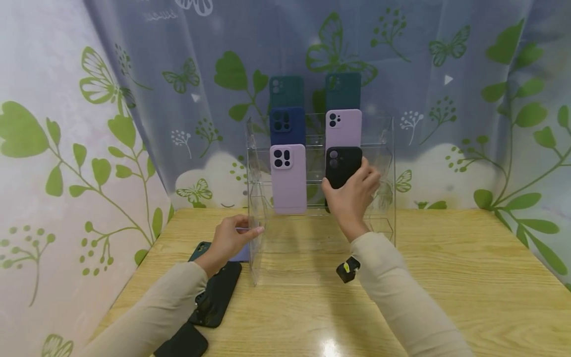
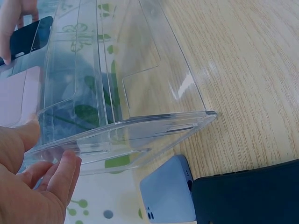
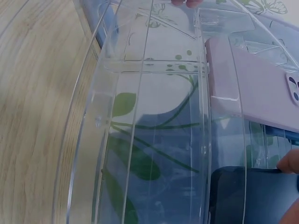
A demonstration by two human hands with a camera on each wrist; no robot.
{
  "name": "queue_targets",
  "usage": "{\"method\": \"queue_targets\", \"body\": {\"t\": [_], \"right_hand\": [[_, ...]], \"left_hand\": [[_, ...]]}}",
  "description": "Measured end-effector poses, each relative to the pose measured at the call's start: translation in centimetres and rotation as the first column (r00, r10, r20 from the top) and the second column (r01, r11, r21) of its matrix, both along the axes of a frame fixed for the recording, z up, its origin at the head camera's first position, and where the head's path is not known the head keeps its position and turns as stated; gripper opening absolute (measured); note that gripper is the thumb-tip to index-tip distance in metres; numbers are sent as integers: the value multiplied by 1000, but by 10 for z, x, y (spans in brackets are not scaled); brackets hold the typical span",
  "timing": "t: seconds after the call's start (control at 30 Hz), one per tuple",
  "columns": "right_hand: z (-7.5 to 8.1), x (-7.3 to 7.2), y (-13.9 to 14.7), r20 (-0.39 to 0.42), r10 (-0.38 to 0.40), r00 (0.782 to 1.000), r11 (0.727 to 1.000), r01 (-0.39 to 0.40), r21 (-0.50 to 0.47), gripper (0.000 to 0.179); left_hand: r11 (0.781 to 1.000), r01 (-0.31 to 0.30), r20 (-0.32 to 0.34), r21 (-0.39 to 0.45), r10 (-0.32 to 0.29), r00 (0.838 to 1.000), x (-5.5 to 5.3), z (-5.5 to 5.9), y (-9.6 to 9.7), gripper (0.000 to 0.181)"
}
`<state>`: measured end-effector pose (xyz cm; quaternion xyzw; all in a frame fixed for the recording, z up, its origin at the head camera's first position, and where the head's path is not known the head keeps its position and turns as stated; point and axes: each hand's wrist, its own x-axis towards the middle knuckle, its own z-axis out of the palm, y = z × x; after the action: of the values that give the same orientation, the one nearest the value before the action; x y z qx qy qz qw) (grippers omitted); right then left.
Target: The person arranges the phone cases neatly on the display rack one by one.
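Observation:
My right hand (image 1: 354, 196) grips a black phone case (image 1: 341, 171) by its two sides, at the front tier of a clear acrylic display stand (image 1: 255, 248). My left hand (image 1: 227, 242) pinches the stand's left side panel, thumb on one face and fingers on the other. Beside the black case, a lilac phone case (image 1: 289, 188) leans in the front tier. Behind stand a dark blue case (image 1: 294, 136) at left and another lilac case (image 1: 345, 134) at right. Two green cases (image 1: 290, 96) lean at the top. The black case's lower part is partly hidden by my hand.
Left of the stand, a black case (image 1: 225, 292), a blue-lavender case (image 2: 168, 191), a dark green case (image 1: 199, 249) and another black case (image 1: 187, 342) lie on the wooden table (image 1: 468, 287). A leaf-patterned curtain (image 1: 285, 29) hangs behind.

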<state>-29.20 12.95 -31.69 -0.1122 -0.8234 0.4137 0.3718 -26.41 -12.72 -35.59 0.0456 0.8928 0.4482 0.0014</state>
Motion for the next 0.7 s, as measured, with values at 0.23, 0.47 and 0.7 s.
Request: {"method": "queue_targets", "body": {"t": [0.23,0.47,0.7], "right_hand": [[-2,0,-1,-1,-1,1000,1000,1,11,89],[0,1,-1,0,4,1000,1000,-4,16,89],[0,1,0,-1,3,1000,1000,-3,29,88]], "left_hand": [[1000,0,-5,-6,0,1000,1,0,0,56],[1000,-2,-12,-11,2,1000,1,0,0,55],[1000,-1,-17,-12,1,1000,1,0,0,54]]}}
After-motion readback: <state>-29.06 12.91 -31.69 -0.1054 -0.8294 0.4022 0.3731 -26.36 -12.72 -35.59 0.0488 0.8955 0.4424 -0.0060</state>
